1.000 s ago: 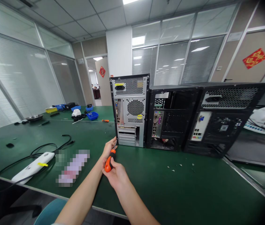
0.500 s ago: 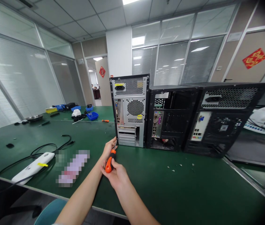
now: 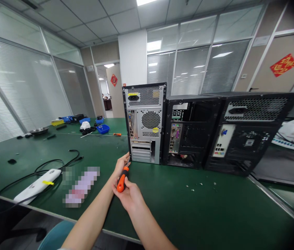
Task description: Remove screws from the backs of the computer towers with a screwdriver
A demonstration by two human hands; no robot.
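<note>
An orange-handled screwdriver [image 3: 122, 178] points up and away over the green table [image 3: 188, 215]. My right hand [image 3: 130, 195] is wrapped round the lower end of its handle. My left hand [image 3: 120, 164] pinches the metal shaft near the tip, fingers closed on it. Both hands hover just in front of the lower left corner of a silver computer case [image 3: 144, 123] that stands with its rear panel facing me.
Two black computer cases [image 3: 191, 130] [image 3: 248, 132] stand to the right of the silver one. Small screws [image 3: 200, 184] lie scattered before them. A white power strip [image 3: 36, 185] with black cables lies at left. Blue bins [image 3: 102, 128] and tools sit farther back.
</note>
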